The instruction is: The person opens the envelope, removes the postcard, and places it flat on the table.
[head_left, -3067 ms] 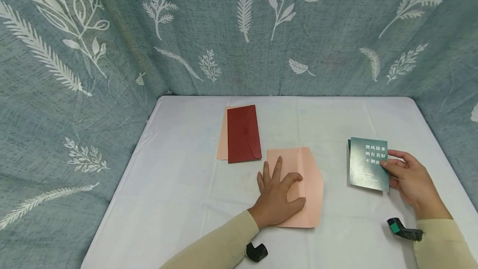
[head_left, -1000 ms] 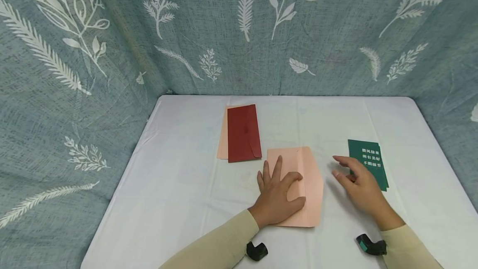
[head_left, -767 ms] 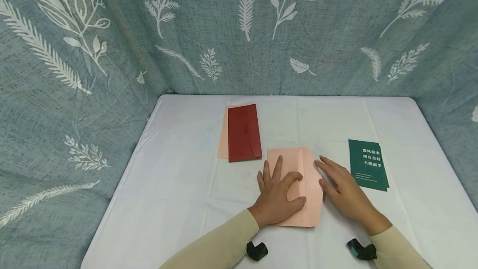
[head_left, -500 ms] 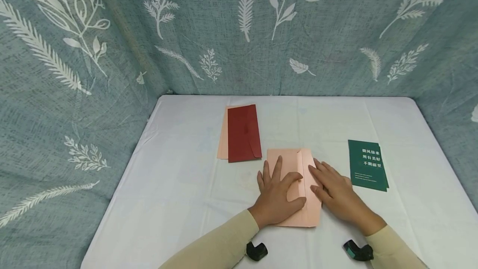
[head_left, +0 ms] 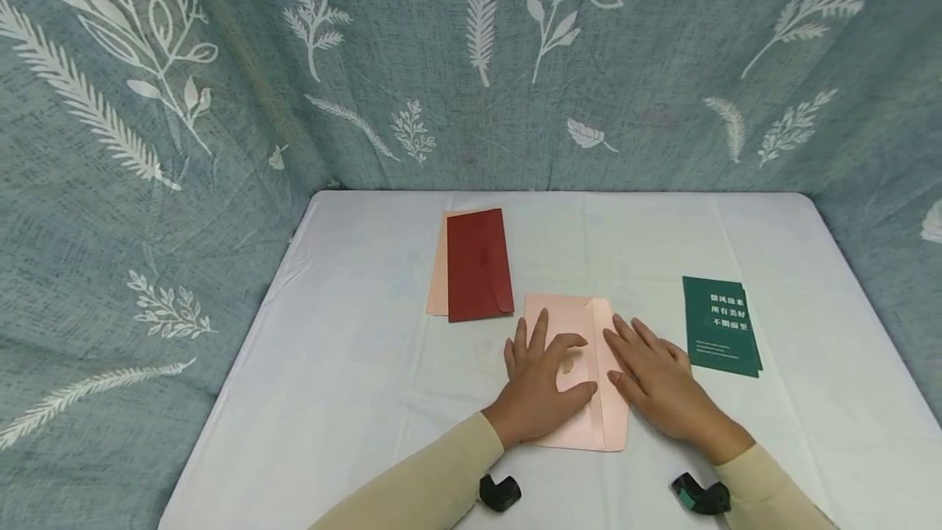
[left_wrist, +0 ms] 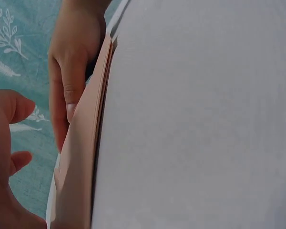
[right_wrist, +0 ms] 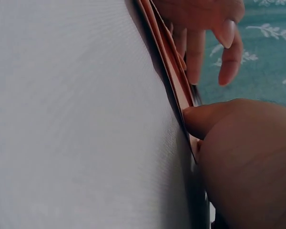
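Note:
A pale pink envelope (head_left: 561,311) lies in front of me, its flap (head_left: 615,428) on the right side. My left hand (head_left: 540,391) rests on the envelope's body with fingers spread, thumb and forefinger apart over a small round spot (head_left: 567,366). With straight fingers, my right hand (head_left: 666,387) touches the flap along its outer edge. From the left wrist view, the envelope (left_wrist: 78,162) appears edge-on, and the right hand (left_wrist: 76,62) reaches its far side. In the right wrist view the right thumb (right_wrist: 205,117) meets the envelope's edge.
A dark red envelope (head_left: 480,267) lies partly over a pink one (head_left: 437,272) behind my left hand. Green cards (head_left: 721,330) with white print overlap at the right. A patterned curtain (head_left: 441,56) hangs behind the white table (head_left: 353,383).
My right hand has let go of a green card, leaving it on the other, and moved left onto the pink envelope's flap. The flap's outer edge has come inward. My left hand has stayed on the envelope.

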### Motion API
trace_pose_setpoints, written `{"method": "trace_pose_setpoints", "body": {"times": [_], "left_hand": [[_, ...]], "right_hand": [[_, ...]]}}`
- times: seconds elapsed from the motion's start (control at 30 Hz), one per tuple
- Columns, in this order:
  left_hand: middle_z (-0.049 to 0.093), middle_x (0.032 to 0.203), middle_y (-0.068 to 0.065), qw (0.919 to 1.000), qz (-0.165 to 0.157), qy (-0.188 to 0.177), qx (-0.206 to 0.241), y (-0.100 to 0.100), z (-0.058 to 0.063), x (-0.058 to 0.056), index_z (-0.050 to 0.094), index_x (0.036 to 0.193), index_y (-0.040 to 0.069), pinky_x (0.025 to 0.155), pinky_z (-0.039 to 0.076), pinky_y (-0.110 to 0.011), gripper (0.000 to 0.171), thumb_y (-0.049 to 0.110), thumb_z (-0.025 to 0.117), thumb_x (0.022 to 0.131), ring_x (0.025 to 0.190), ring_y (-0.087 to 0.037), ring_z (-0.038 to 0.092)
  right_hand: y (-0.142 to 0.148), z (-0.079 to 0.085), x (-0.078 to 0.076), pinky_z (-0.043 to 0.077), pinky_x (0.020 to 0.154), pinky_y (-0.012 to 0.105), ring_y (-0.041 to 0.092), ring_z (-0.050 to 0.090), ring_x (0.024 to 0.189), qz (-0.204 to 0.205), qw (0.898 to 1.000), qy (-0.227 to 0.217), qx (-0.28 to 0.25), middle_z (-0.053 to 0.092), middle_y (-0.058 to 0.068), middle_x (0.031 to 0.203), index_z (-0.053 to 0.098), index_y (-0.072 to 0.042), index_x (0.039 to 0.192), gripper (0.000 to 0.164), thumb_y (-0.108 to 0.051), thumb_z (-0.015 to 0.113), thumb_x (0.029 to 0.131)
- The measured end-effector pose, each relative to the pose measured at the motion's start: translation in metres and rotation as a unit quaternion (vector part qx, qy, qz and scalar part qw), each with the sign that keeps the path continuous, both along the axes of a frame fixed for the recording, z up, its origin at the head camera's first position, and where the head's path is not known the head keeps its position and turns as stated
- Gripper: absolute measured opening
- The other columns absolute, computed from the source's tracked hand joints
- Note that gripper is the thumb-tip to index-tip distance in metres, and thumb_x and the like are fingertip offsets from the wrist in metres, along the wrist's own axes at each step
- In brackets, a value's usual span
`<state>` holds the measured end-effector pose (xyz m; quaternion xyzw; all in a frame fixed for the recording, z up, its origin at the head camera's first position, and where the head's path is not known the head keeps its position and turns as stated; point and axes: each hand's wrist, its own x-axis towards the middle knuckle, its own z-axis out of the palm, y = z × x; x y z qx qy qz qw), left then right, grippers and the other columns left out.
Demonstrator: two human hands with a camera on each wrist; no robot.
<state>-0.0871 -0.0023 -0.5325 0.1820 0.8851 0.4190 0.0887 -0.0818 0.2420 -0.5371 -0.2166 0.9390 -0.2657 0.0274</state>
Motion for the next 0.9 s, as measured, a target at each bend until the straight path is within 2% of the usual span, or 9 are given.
{"method": "trace_pose_setpoints", "body": {"times": [0.17, 0.27, 0.33, 0.43, 0.53, 0.6, 0.7, 0.8, 0.9], "left_hand": [[0.014, 0.179, -0.016, 0.9993, 0.006, -0.009, 0.037, -0.005, 0.005, -0.002, 0.055, 0.147, 0.032, 0.120, 0.000, -0.076, 0.049, 0.045, 0.070, 0.102, 0.161, -0.051, -0.001], [0.021, 0.176, -0.020, 0.9968, 0.008, -0.009, 0.079, -0.008, 0.010, -0.006, 0.054, 0.147, 0.028, 0.119, 0.003, -0.078, 0.046, 0.043, 0.066, 0.105, 0.160, -0.054, 0.005], [0.023, 0.176, -0.020, 0.9939, 0.012, -0.020, 0.108, -0.011, 0.014, -0.008, 0.054, 0.147, 0.026, 0.120, 0.007, -0.077, 0.044, 0.042, 0.062, 0.107, 0.161, -0.051, 0.008], [0.026, 0.176, -0.019, 0.9860, 0.017, -0.045, 0.159, -0.017, 0.019, -0.013, 0.054, 0.149, 0.019, 0.123, 0.011, -0.072, 0.043, 0.041, 0.054, 0.112, 0.163, -0.039, 0.010], [0.019, 0.179, -0.014, 0.9762, 0.021, -0.087, 0.197, -0.025, 0.025, -0.016, 0.050, 0.154, 0.018, 0.125, 0.012, -0.065, 0.048, 0.046, 0.045, 0.116, 0.164, -0.027, 0.009], [0.021, 0.178, -0.012, 0.9697, 0.020, -0.107, 0.218, -0.031, 0.028, -0.019, 0.047, 0.156, 0.018, 0.127, 0.011, -0.061, 0.051, 0.050, 0.038, 0.117, 0.164, -0.024, 0.012], [0.029, 0.175, -0.009, 0.9624, 0.022, -0.131, 0.237, -0.041, 0.030, -0.023, 0.042, 0.160, 0.019, 0.125, 0.022, -0.059, 0.061, 0.059, 0.027, 0.116, 0.162, -0.025, 0.022], [0.035, 0.171, -0.014, 0.9384, 0.013, -0.158, 0.307, -0.051, 0.032, -0.029, 0.037, 0.164, 0.011, 0.121, 0.031, -0.061, 0.077, 0.067, 0.021, 0.114, 0.159, -0.032, 0.030], [0.030, 0.174, -0.018, 0.8976, 0.006, -0.204, 0.391, -0.061, 0.034, -0.034, 0.033, 0.167, 0.007, 0.118, 0.034, -0.065, 0.093, 0.078, 0.021, 0.108, 0.159, -0.038, 0.029]], "right_hand": [[0.000, -0.004, 0.001, 0.016, 0.119, 0.067, 0.044, 0.019, 0.162, -0.002, 1.000, 0.005, 0.012, 0.029, 0.017, 0.175, 0.045, -0.009, 0.166, 0.059, -0.032, 0.058, 0.114], [0.001, -0.006, 0.001, 0.015, 0.120, 0.065, 0.042, 0.017, 0.162, -0.002, 1.000, 0.006, 0.020, 0.028, 0.015, 0.176, 0.045, -0.012, 0.167, 0.058, -0.033, 0.056, 0.115], [0.002, -0.007, 0.001, 0.015, 0.120, 0.065, 0.041, 0.017, 0.163, -0.002, 1.000, 0.010, 0.022, 0.027, 0.014, 0.177, 0.044, -0.013, 0.168, 0.058, -0.033, 0.055, 0.115], [0.002, -0.009, 0.001, 0.015, 0.119, 0.065, 0.041, 0.017, 0.163, -0.001, 1.000, 0.013, 0.021, 0.027, 0.013, 0.177, 0.045, -0.013, 0.168, 0.057, -0.034, 0.055, 0.115], [0.002, -0.009, 0.001, 0.015, 0.119, 0.064, 0.040, 0.016, 0.163, -0.001, 1.000, 0.011, 0.021, 0.026, 0.013, 0.177, 0.044, -0.013, 0.168, 0.057, -0.034, 0.054, 0.115], [0.002, -0.010, 0.001, 0.015, 0.119, 0.064, 0.040, 0.016, 0.163, -0.002, 1.000, 0.009, 0.021, 0.026, 0.013, 0.177, 0.044, -0.013, 0.168, 0.058, -0.035, 0.054, 0.115], [0.002, -0.010, 0.001, 0.016, 0.119, 0.064, 0.040, 0.016, 0.163, -0.006, 1.000, 0.010, 0.023, 0.027, 0.013, 0.177, 0.045, -0.013, 0.168, 0.058, -0.035, 0.055, 0.115], [0.002, -0.009, 0.001, 0.016, 0.119, 0.064, 0.040, 0.017, 0.163, -0.006, 1.000, 0.012, 0.021, 0.028, 0.013, 0.177, 0.045, -0.013, 0.167, 0.058, -0.034, 0.055, 0.115], [0.001, -0.008, 0.002, 0.016, 0.119, 0.064, 0.041, 0.017, 0.163, -0.006, 1.000, 0.011, 0.018, 0.028, 0.014, 0.177, 0.045, -0.012, 0.167, 0.058, -0.034, 0.055, 0.115]]}}
